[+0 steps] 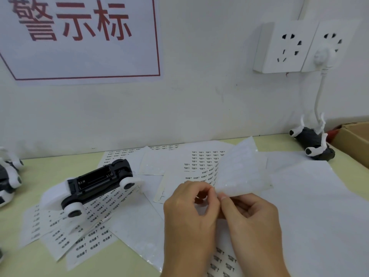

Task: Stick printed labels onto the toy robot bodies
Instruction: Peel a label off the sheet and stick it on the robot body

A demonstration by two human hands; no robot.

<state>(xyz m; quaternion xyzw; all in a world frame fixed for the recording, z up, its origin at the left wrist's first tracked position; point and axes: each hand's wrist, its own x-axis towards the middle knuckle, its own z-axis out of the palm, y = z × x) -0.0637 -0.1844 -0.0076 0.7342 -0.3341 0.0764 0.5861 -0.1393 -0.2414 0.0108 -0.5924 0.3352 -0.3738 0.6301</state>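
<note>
A white and black toy robot body [93, 186] lies belly-up on label sheets at the left, its battery bay showing. My left hand [189, 214] and my right hand [253, 218] meet at the table's middle. Both pinch the near edge of a translucent label sheet [239, 172], which is lifted and curls away from me. Printed label sheets [203, 160] lie flat behind it, and more of them [83, 232] are spread under the toy.
Another toy robot [313, 142] lies on its side at the back right beside a cardboard box [355, 142]. More toy parts [8, 176] sit at the left edge. A wall socket [287, 47] with a plugged cable hangs above. A blank white sheet [319, 206] covers the right.
</note>
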